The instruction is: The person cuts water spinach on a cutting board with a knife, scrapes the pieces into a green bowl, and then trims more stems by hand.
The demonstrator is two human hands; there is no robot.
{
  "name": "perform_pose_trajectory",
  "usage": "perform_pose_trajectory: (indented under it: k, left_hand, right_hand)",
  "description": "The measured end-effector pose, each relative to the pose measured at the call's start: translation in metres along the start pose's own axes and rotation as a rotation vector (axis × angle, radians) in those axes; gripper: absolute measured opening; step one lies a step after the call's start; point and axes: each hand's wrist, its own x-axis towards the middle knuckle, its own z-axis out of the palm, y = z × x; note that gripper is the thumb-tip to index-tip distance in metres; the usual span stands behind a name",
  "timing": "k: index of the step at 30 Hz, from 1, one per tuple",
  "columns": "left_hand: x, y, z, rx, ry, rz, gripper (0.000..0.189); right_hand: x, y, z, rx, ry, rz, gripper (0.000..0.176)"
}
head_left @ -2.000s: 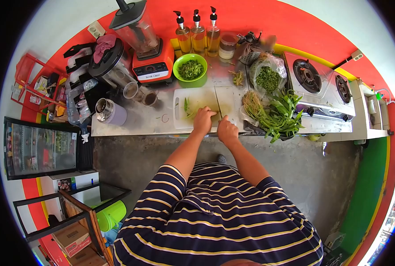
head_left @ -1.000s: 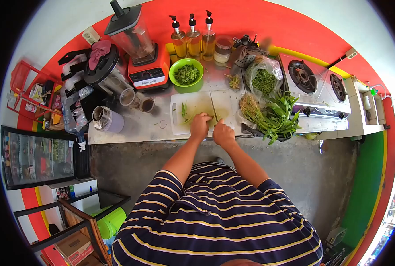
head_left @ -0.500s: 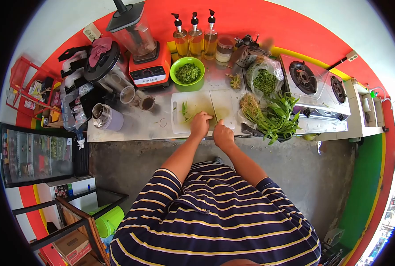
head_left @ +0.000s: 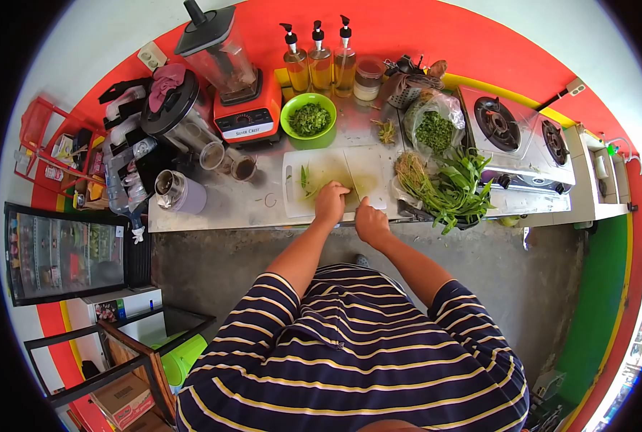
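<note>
A white cutting board (head_left: 297,204) stained green lies at the front of the metal counter. My left hand (head_left: 330,203) rests on it, fingers bent and pressed together; what is under the fingertips is too small to make out. My right hand (head_left: 371,220), at the board's front edge, is closed around the handle of a knife (head_left: 353,173). The thin blade points away from me across the board, just right of my left fingertips. A few green leaf pieces (head_left: 304,177) lie on the board's left part. Behind it stands a green bowl (head_left: 330,124) of chopped greens.
Right of the board lie leafy greens with stems (head_left: 454,191) and a plastic bag (head_left: 436,129) of chopped greens. A gas stove (head_left: 523,162) stands beyond. Leftward are a glass of dark liquid (head_left: 244,169), a steel-topped tumbler (head_left: 188,196) and a red blender (head_left: 245,119). Pump bottles (head_left: 320,68) line the wall.
My right hand and the knife have shifted slightly right, widening the gap to my left hand. My left hand stays at nearly the same place on the board. The whole view has shifted a little.
</note>
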Motion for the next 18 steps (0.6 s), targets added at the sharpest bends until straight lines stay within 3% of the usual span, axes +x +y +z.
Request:
perform_pose_trajectory:
  k: [13, 18]
  left_hand:
    - [-0.002, -0.012, 0.002, -0.113, 0.036, 0.07, 0.015]
    - [0.002, -0.003, -0.005, -0.157, -0.009, 0.011, 0.013]
  right_hand:
    - [0.01, -0.013, 0.004, 0.003, 0.06, 0.023, 0.031]
    - [0.009, -0.012, -0.004, -0.078, 0.049, 0.033, 0.033]
